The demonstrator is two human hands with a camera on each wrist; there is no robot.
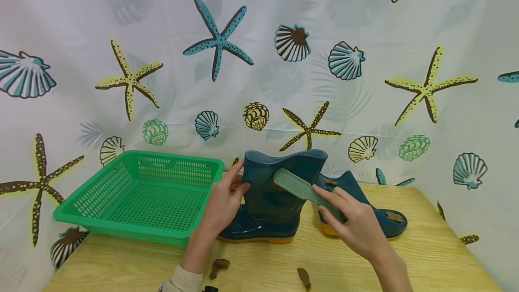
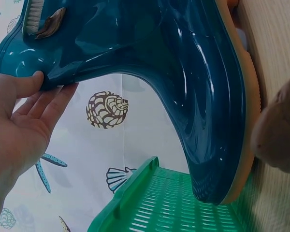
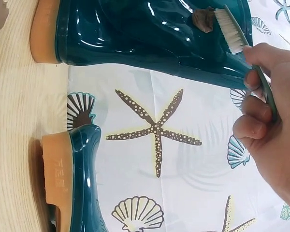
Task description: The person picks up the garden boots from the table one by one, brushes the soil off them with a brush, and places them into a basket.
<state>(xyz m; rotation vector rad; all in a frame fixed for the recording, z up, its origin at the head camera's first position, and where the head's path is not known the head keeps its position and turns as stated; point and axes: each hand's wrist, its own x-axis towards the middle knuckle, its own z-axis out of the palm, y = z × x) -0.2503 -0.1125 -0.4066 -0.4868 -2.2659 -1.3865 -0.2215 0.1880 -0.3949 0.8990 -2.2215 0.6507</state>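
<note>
A glossy dark teal rubber boot (image 1: 267, 211) with an orange sole stands on the table, toe to the left. My left hand (image 1: 223, 202) grips the front of its shaft near the top, thumb on the near side and fingers (image 2: 58, 104) behind. In my right hand (image 1: 357, 224) is the handle of a grey-green scrub brush (image 1: 293, 184). The brush's white bristles (image 3: 229, 31) face the upper shaft, right beside a brown mud-like clump (image 3: 203, 20) stuck there. That clump (image 2: 52, 23) also shows at the bristles in the left wrist view.
A second teal boot (image 1: 391, 226) with brown patches (image 1: 393, 216) is behind to the right. On the left sits a green perforated basket (image 1: 121, 233). Two brown clumps, one left (image 1: 219, 267) and one right (image 1: 303, 278), lie on the wooden table near me. A shell-patterned curtain (image 1: 259, 84) hangs behind.
</note>
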